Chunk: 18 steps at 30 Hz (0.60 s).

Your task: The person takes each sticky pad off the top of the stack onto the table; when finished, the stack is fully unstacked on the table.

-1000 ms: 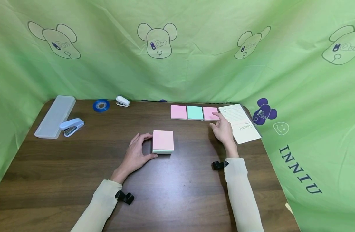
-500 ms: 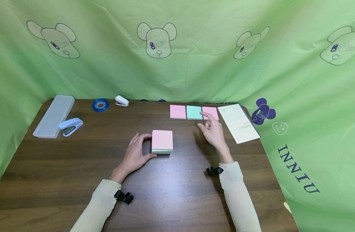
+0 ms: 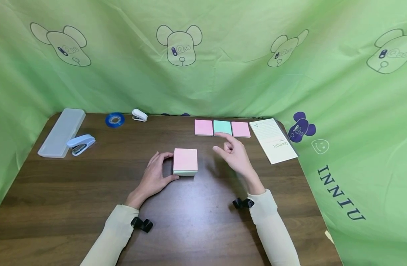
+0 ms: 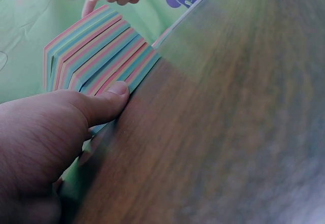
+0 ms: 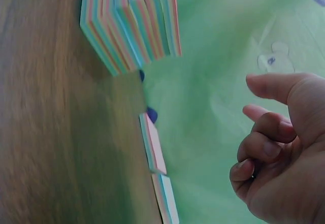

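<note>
A thick stack of square sticky notes (image 3: 185, 159), pink on top, stands mid-table. My left hand (image 3: 153, 181) holds its left side, thumb at the near edge and fingers toward the back. In the left wrist view, striped layers of pink, yellow and blue-green show along the stack's side (image 4: 96, 56), with the thumb against its base. To the right of the stack hovers my right hand (image 3: 235, 157), holding nothing; index finger and thumb are extended and the other fingers curled. Behind it lie a pink pad (image 3: 203, 128), a mint-green pad (image 3: 222, 126) and another pink pad (image 3: 240, 129) in a row.
An open notepad (image 3: 273, 141) lies at the back right. On the left are a translucent case (image 3: 62, 133), a light-blue stapler (image 3: 81, 143), a blue tape roll (image 3: 115, 120) and a small white stapler (image 3: 139, 115). A green curtain (image 3: 223, 55) hangs behind the table.
My right hand has moved left and nearer, away from the right-hand pink pad and toward the stack. My left hand has stayed at the stack.
</note>
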Motion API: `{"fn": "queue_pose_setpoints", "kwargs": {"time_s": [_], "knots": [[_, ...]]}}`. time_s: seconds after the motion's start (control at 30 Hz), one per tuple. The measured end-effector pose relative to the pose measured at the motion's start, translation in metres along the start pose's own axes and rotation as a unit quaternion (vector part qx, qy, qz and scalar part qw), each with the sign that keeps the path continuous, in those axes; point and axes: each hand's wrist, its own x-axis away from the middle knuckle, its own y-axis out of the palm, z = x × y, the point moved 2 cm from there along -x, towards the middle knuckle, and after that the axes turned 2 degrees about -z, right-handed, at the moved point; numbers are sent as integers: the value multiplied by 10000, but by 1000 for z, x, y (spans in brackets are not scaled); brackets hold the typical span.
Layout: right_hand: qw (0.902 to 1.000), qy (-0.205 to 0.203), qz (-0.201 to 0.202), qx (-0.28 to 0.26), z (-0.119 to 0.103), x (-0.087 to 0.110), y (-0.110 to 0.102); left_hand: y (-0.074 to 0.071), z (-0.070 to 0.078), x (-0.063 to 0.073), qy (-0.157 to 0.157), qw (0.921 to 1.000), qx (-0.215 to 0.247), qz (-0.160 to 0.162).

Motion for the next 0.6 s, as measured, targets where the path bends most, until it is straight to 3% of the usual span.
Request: {"fn": "queue_pose_setpoints", "kwargs": {"time_s": [0.37, 0.6], "knots": [[9970, -31, -773, 1, -8, 10, 24, 1, -3, 0, 33, 10000, -24, -4], [9932, -108, -1148, 144, -9, 13, 38, 0, -1, 1, 57, 9997, 234, 16]]}}
